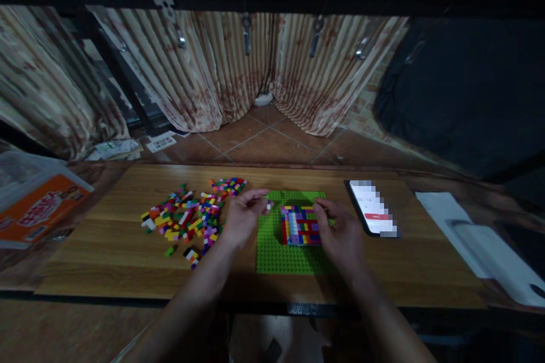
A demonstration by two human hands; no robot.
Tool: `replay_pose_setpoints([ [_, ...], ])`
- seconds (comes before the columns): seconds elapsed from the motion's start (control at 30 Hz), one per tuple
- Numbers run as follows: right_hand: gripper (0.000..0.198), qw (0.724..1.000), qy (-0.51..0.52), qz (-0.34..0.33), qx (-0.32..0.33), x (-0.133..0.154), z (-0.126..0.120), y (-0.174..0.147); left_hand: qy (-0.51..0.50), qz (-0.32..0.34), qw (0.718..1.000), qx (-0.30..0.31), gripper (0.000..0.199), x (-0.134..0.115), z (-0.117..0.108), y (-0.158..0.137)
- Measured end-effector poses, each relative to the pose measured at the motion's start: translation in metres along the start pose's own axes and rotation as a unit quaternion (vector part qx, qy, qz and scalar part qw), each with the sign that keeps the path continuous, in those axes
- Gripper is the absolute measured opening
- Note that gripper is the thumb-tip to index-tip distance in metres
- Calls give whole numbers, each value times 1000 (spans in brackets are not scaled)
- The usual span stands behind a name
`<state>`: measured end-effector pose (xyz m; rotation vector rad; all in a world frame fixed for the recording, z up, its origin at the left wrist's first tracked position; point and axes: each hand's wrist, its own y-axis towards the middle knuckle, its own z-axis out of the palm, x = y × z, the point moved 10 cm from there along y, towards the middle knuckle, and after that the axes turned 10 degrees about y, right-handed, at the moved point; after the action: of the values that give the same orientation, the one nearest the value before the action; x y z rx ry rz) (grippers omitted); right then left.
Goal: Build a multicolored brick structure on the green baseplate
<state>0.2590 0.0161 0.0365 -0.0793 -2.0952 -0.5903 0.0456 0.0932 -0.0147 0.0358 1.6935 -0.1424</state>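
Observation:
Between the fingertips of my left hand [243,216] is a small white toy brick [268,206], held over the left part of a green studded baseplate [272,258]. A low multicoloured brick structure [298,227], with red, blue, white, yellow and purple pieces, sits on that plate. My right hand [343,235] is curled round the structure's right side, thumb and forefinger at its far right corner. That hand hides the structure's right edge and part of the baseplate.
Loose coloured bricks [187,215] lie scattered left of the baseplate on the wooden table [102,238]. A lit phone [370,207] lies to the right. Beyond the table's left end stands a plastic tub with an orange label [42,204]; striped curtains [213,68] hang behind.

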Motion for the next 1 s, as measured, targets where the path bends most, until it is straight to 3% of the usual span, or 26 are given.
replay_pose_setpoints([
  [0.13, 24, 997, 58, -42, 24, 21, 14, -7, -172, -58, 982, 60, 31, 0, 27, -16],
  [0.23, 20, 993, 67, -74, 58, 36, 28, -12, -201, -53, 975, 77, 30, -2, 35, -20],
  [0.4, 20, 992, 75, -79, 69, 44, 37, -13, -209, -32, 976, 53, 25, -3, 35, -20],
  [0.5, 20, 993, 87, -61, 57, 38, 36, -11, -168, -12, 984, 60, 22, -8, 37, -20],
  [0.63, 21, 993, 91, -48, 57, 31, 36, -11, -36, 61, 996, 60, 16, -21, 38, -22],
  [0.77, 20, 995, 71, -46, 54, 29, 35, -10, 91, 132, 986, 53, 13, -27, 41, -28],
  [1.0, 18, 997, 58, -29, 41, 28, 33, -8, 122, 133, 983, 19, 14, -22, 42, -31],
])
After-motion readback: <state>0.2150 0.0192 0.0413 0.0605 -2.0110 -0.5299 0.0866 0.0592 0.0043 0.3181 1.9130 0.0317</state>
